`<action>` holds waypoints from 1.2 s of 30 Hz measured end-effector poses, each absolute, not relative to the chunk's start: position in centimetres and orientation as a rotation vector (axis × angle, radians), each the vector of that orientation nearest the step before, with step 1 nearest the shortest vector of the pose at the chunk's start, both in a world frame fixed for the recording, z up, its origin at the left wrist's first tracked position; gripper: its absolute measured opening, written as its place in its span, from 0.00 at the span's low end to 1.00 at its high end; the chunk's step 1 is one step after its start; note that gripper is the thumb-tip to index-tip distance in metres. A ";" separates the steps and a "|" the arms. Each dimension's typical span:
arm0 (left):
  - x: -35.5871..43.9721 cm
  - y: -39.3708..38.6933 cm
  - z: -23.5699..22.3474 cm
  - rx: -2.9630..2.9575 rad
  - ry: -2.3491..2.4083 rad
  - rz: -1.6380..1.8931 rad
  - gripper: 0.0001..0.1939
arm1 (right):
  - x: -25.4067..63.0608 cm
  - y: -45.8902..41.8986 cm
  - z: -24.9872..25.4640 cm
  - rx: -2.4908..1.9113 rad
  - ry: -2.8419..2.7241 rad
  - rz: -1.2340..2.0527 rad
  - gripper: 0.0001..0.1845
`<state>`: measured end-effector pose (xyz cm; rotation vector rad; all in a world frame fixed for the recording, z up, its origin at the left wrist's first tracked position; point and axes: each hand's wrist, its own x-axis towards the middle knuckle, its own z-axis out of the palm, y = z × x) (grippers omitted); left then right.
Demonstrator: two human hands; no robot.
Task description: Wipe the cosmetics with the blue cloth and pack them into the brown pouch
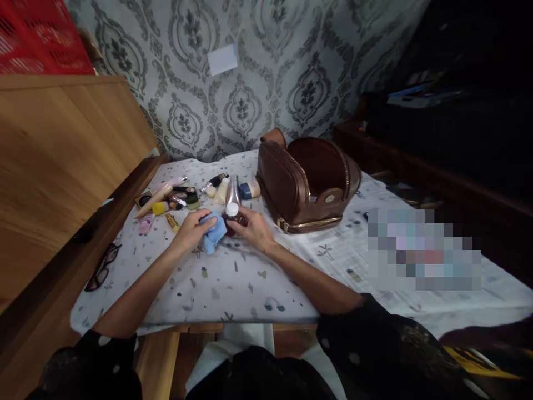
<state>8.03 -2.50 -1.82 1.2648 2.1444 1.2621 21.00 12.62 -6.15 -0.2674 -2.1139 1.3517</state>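
My left hand (192, 229) is closed on a folded light-blue cloth (215, 233), which hangs down beside a small dark bottle. The bottle (231, 214) has a white cap and stands upright in the fingers of my right hand (255, 228). Cloth and bottle are side by side; whether they touch is hard to make out. Just behind them lie a silvery-pink tube (234, 190), a cream tube (222, 190) and a jar with a dark-blue lid (250, 190). A gold lipstick tube (172, 223) lies left of my left hand.
An unzipped brown toiletry bag (291, 183) stands at the back right. Several cosmetics, among them a yellow-capped item (160, 208), lie at the left. Glasses (103, 266) rest near the left edge. A wooden panel (66, 133) bounds the left, a patterned wall (241, 105) the back.
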 end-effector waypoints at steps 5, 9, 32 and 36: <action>9.3 -2.7 -3.5 1.330 2.267 1.174 0.12 | 20.8 13.4 -6.3 -0.240 -2.048 1.564 0.21; 8.9 -2.4 -3.6 1.403 2.314 1.174 0.09 | 21.1 13.6 -5.9 -0.183 -2.056 1.634 0.19; 10.9 0.8 -2.6 0.488 1.412 1.899 0.16 | 23.2 12.4 -2.3 -0.110 -1.738 1.686 0.22; 11.0 3.0 -1.5 0.500 1.446 1.885 0.16 | 25.7 14.1 0.4 -0.132 -1.887 1.461 0.16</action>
